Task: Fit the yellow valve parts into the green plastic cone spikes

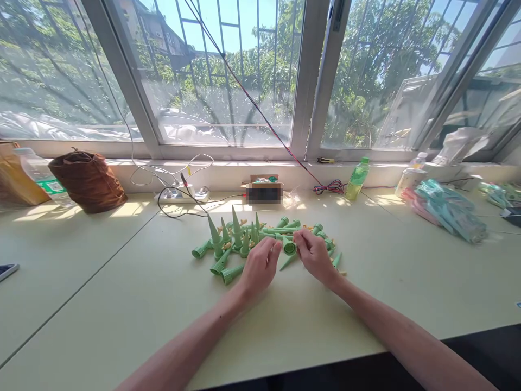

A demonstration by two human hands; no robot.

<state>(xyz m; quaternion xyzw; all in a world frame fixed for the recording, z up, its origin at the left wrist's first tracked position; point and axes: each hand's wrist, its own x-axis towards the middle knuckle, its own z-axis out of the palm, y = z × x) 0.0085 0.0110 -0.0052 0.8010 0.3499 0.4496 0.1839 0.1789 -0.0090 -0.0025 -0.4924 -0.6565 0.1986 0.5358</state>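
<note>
Several green plastic plant watering spikes form a loose pile on the table in front of me, some upright on their wide ends and others on their sides. My left hand is closed at the pile's near edge, thumb against the fingers; what it holds, if anything, is hidden. Facing it, my right hand pinches with thumb and fingertips, and I cannot make out anything between them. A round green socket end shows in the gap between both hands. Small yellowish pieces lie among the spikes.
On the pale table, a brown drawstring bag and a clear bottle stand left. A power strip with cables and a small box sit by the window. To the right are a green bottle and plastic bags.
</note>
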